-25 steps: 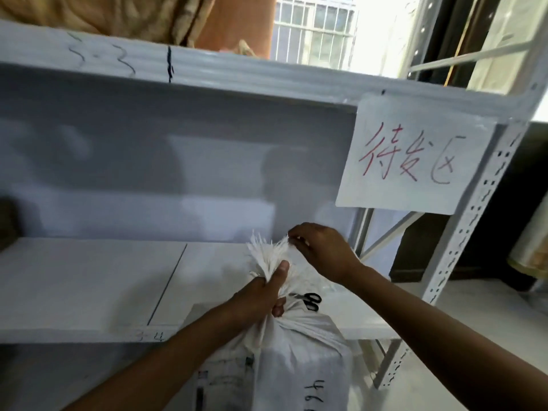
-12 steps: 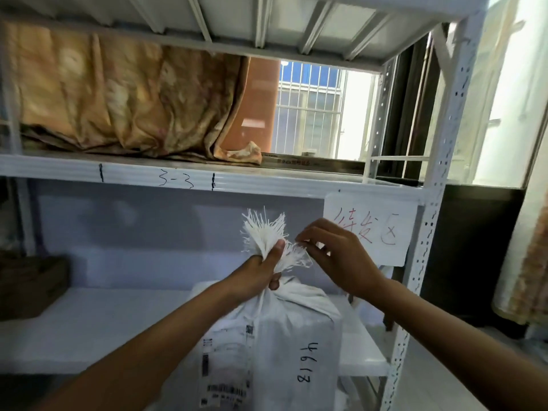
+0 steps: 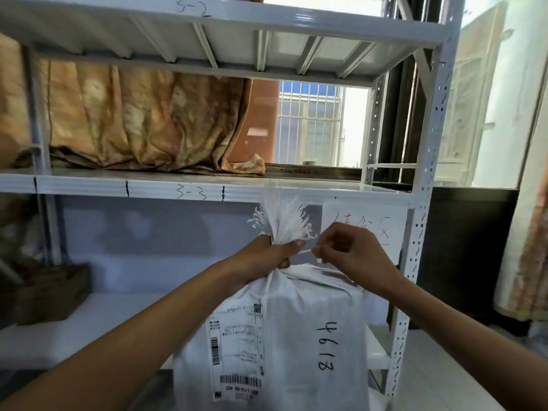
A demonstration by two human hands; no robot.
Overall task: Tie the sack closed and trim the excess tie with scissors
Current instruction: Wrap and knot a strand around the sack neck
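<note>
A white woven sack (image 3: 299, 336) stands in front of the shelf, with a shipping label and the handwritten number 4613 on it. Its frayed top (image 3: 281, 219) is bunched into a neck. My left hand (image 3: 267, 253) is clenched around that neck just below the fraying. My right hand (image 3: 353, 250) is just to the right of the neck, pinching a thin white tie strand (image 3: 308, 251) that runs toward my left hand. No scissors are in sight.
A white metal shelf rack (image 3: 207, 188) stands behind the sack, marked 3-2 and 3-3. Orange patterned cloth (image 3: 142, 126) lies on the upper shelf. A paper sign with red writing (image 3: 388, 232) hangs at the right post. A dark box (image 3: 50, 295) sits at lower left.
The view has tilted upward, so the scissors seen on the shelf earlier are out of sight. My right hand moved from the frayed top down to a thin strand at the neck.
</note>
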